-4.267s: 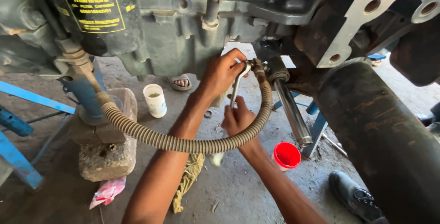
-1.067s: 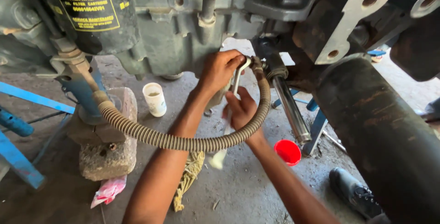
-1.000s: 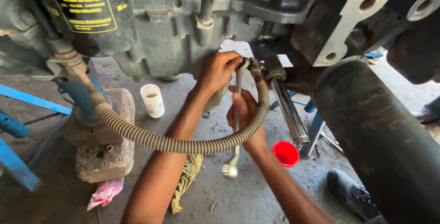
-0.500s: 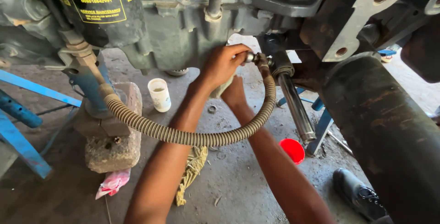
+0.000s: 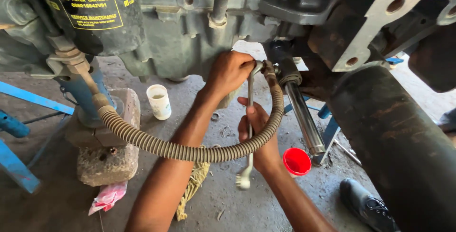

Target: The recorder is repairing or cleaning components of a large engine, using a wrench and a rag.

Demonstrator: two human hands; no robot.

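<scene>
Two bare hands work under a grey engine block [image 5: 190,28], at the metal end fitting [image 5: 268,66] of a ribbed flexible hose [image 5: 190,152]. The left hand [image 5: 230,73] is curled shut around the top of a long spanner [image 5: 249,127], right where it meets the fitting. The right hand [image 5: 260,134] sits lower, behind the hose, its fingers [image 5: 247,103] hooked around the spanner's shaft; the spanner hangs nearly upright, its free ring end [image 5: 243,180] low over the concrete floor [image 5: 237,213]. The hose sags in a wide loop from the fitting to a pipe joint [image 5: 97,100] beside a black oil filter [image 5: 90,11]. On the floor stand a white cup [image 5: 158,101], near a stone block [image 5: 107,158], and a red cap [image 5: 297,161] just beside a shiny steel rod [image 5: 304,120]. A black shoe [image 5: 368,207] lies towards the floor's near right.
</scene>
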